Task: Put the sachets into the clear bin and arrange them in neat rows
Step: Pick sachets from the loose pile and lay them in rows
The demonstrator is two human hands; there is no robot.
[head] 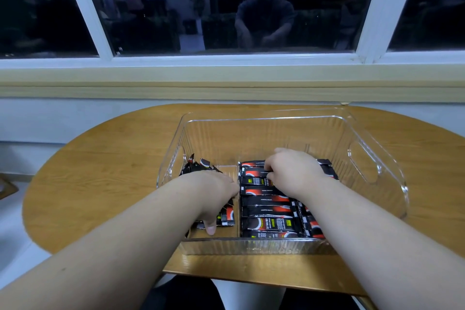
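A clear bin (372, 158) stands on a round wooden table (100, 171). Inside it, several black-and-red sachets (266, 211) lie stacked in a row on the right of a thin clear divider (237, 173). A looser pile of sachets (198, 167) lies on the left side. My left hand (214, 196) is down in the left pile, fingers curled around some sachets, thumb pointing toward me. My right hand (292, 171) rests on the far end of the right row, fingertips curled and pinching a sachet's edge.
The bin's far half holds nothing. Handle cutouts (364, 165) open in its side walls. Behind the table run a pale sill (226, 83) and a dark window (226, 7) with reflections. The table's near edge (251, 277) is above my lap.
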